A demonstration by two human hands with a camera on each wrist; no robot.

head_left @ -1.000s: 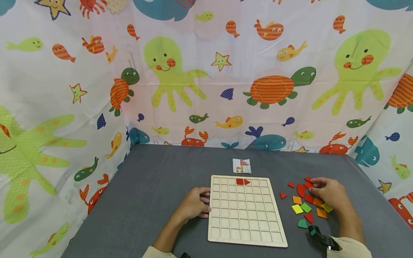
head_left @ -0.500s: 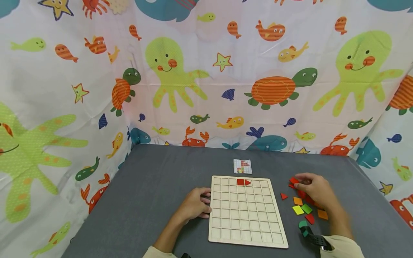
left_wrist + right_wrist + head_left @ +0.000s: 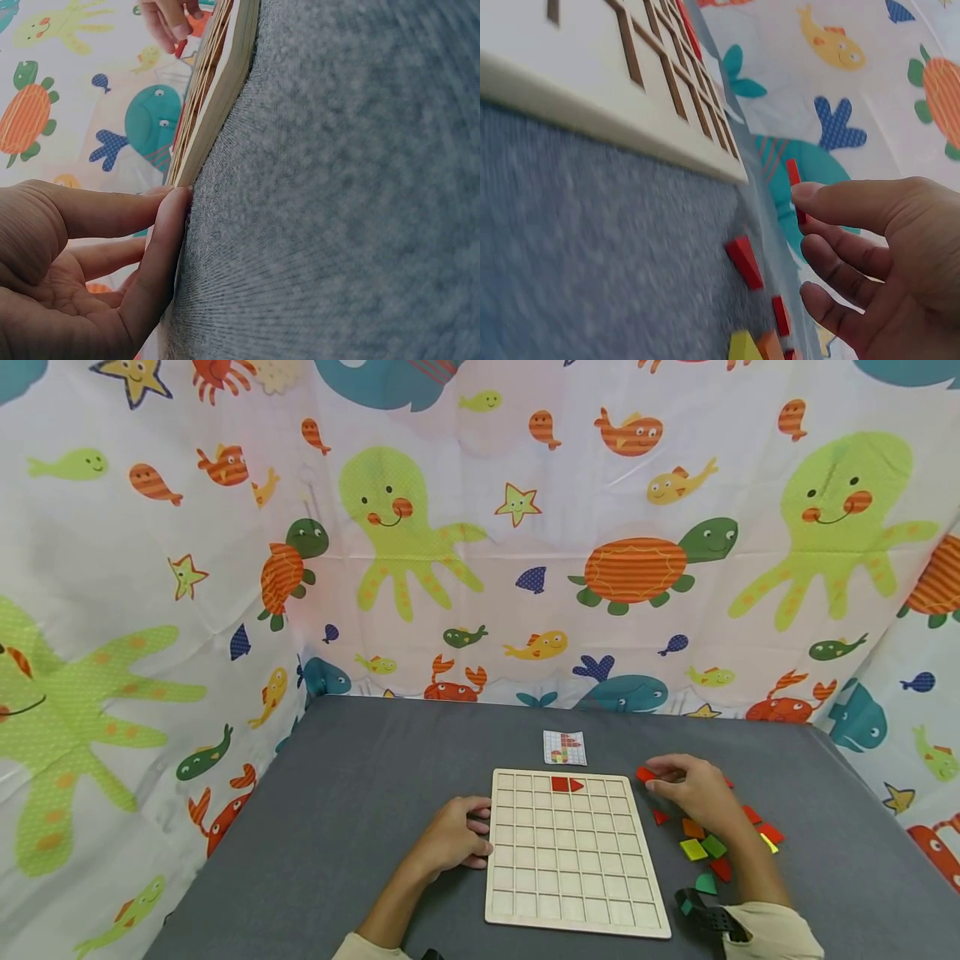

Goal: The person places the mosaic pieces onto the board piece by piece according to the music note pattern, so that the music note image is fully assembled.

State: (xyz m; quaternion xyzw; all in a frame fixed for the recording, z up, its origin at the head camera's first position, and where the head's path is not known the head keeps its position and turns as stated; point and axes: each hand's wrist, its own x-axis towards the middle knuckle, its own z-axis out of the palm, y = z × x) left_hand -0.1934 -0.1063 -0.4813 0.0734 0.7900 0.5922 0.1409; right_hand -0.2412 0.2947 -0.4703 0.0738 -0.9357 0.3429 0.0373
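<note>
A pale wooden grid board (image 3: 573, 860) lies on the table, with a red square tile (image 3: 559, 784) and a red triangular tile (image 3: 576, 785) in its top row. My left hand (image 3: 453, 835) holds the board's left edge between thumb and fingers; the left wrist view shows the fingertips at the rim. Just beyond the board's upper right corner, my right hand (image 3: 697, 789) pinches a thin red tile (image 3: 793, 171) between thumb and index finger, raised above the table in the right wrist view. The fingers cover part of that tile, so its full shape is hidden.
Loose tiles lie right of the board, including a yellow tile (image 3: 693, 850), a green tile (image 3: 714, 846), a dark green rounded tile (image 3: 706, 883) and several red and orange ones, some under the right arm. A small printed pattern card (image 3: 565, 748) lies behind the board.
My right hand has picked up a red tile from the pile and carried it left towards the board's upper right corner. The left hand has stayed at the board's edge.
</note>
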